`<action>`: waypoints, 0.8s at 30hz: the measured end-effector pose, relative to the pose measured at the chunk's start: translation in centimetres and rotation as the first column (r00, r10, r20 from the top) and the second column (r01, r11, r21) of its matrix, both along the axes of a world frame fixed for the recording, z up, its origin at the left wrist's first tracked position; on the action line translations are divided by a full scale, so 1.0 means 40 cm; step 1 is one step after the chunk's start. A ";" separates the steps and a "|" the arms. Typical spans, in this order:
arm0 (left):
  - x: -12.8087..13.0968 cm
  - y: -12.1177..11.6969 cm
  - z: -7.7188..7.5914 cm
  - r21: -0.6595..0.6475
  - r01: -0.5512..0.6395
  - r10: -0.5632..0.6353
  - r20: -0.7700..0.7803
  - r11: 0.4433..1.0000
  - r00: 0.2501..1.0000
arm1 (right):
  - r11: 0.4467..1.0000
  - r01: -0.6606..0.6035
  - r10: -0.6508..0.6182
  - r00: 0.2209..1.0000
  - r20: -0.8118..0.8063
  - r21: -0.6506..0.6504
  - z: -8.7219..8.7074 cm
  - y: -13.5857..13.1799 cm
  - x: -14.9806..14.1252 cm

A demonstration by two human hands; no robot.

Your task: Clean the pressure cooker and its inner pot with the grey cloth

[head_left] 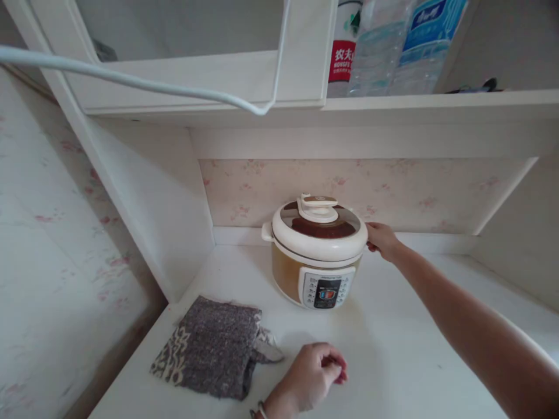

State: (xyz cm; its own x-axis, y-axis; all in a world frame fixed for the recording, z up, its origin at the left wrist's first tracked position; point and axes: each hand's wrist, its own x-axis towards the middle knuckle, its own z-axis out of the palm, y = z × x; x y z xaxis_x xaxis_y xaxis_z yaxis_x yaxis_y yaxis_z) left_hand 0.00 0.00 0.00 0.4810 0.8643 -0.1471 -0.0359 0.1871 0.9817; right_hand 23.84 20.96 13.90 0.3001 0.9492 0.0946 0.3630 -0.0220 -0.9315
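A white and gold electric pressure cooker (318, 250) stands upright on the white counter, its brown-topped lid on and its control panel facing me. My right hand (382, 240) reaches across to its far right side, with the fingers closed around the side handle there; most of that handle is hidden by the hand. Low in the view, my left hand (312, 372) hovers over or rests on the counter in front of the cooker, fingers curled in, nothing visible in them. Just left of it lies a folded grey cloth (218, 343) with a pale floral pattern, apart from the hand.
Above the counter (406, 349) runs a white shelf (437, 105) holding several plastic water bottles (384, 46). A white cable (166, 87) hangs across the cabinet door at upper left. A cabinet side panel (161, 198) closes off the left; floral wallpaper lies behind the cooker.
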 end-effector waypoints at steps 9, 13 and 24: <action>0.021 0.025 0.013 -0.006 0.002 -0.001 0.031 1.000 1.000 | 0.998 0.038 -0.039 0.999 -0.023 -0.052 -0.002 -0.012 0.102; 0.031 0.026 0.016 -0.043 0.001 0.001 0.038 0.999 0.999 | 0.992 0.017 -0.016 1.000 0.005 -0.126 0.009 -0.040 0.099; 0.022 0.004 0.007 0.259 0.031 -0.018 -0.052 0.966 0.998 | 0.842 0.175 -0.269 0.956 0.117 0.510 -0.017 -0.356 -0.033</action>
